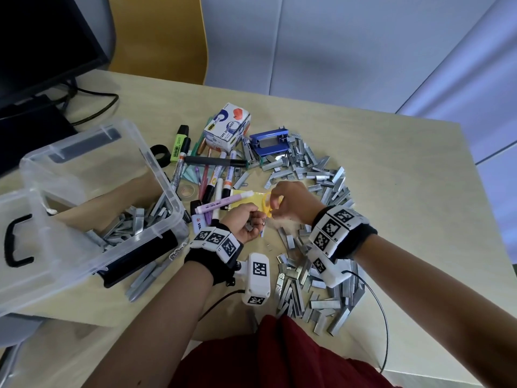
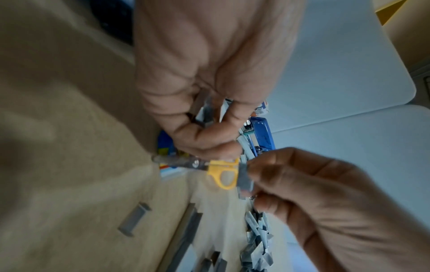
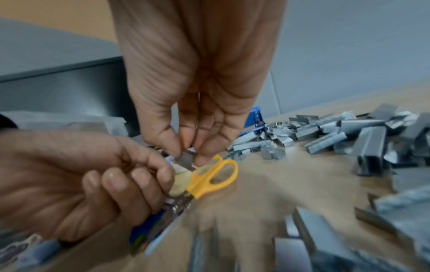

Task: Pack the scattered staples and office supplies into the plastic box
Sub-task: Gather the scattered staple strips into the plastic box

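1. Two hands meet over the middle of the table [image 1: 391, 191]. The left hand [image 1: 246, 222] curls its fingers round the blades of one yellow-handled scissors [image 3: 209, 180] and some staple strips.
2. The right hand [image 1: 293, 203] pinches one short staple strip [image 3: 186, 156] between thumb and fingertips, just above the scissors' handles.
3. One clear plastic box [image 1: 156, 163] stands at the left, partly filled with staples, its lid [image 1: 33, 247] leaning at its near-left side.
4. Loose staples [image 1: 316, 169] lie in an arc from far to near on the right, too many to count.
5. One tape dispenser carton [image 1: 226, 127], one blue hole punch [image 1: 268, 141] and a cluster of markers [image 1: 218, 177] lie far of the hands.
6. The table's right side lies bare up to its edge.
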